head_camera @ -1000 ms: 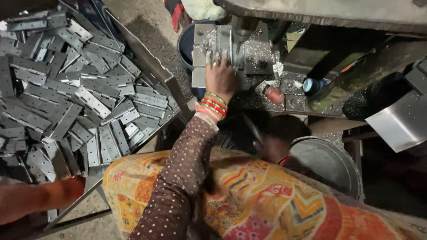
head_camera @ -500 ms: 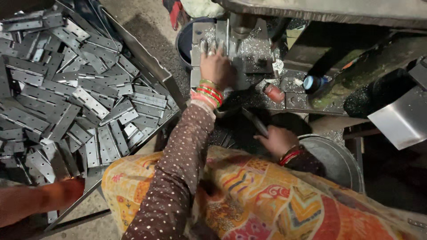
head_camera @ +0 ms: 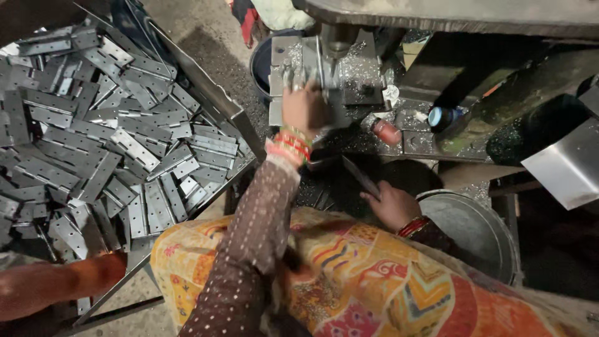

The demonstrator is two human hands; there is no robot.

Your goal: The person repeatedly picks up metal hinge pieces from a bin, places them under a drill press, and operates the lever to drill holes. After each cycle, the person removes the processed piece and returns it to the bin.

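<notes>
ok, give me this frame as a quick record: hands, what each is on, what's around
left hand: resting on the metal fixture under the press, fingers spread
right hand: low by the lap, holding a thin dark strip
tray: to the left, heaped with grey hinges
pail: round, metal, right of the right hand
red cap: on the machine bed
lap: patterned cloth

Grey steel hinge plates (head_camera: 118,146) heaped in a grey metal tray (head_camera: 215,100). Brown sleeve with small white dots (head_camera: 256,231). Red, green and gold bangles (head_camera: 290,145) at the wrist. Orange-yellow cloth with multicolour zigzag print (head_camera: 374,281). Small red cylinder (head_camera: 388,132). Blue-capped dark bottle (head_camera: 442,117). Silver-grey round metal drum (head_camera: 474,228).
</notes>
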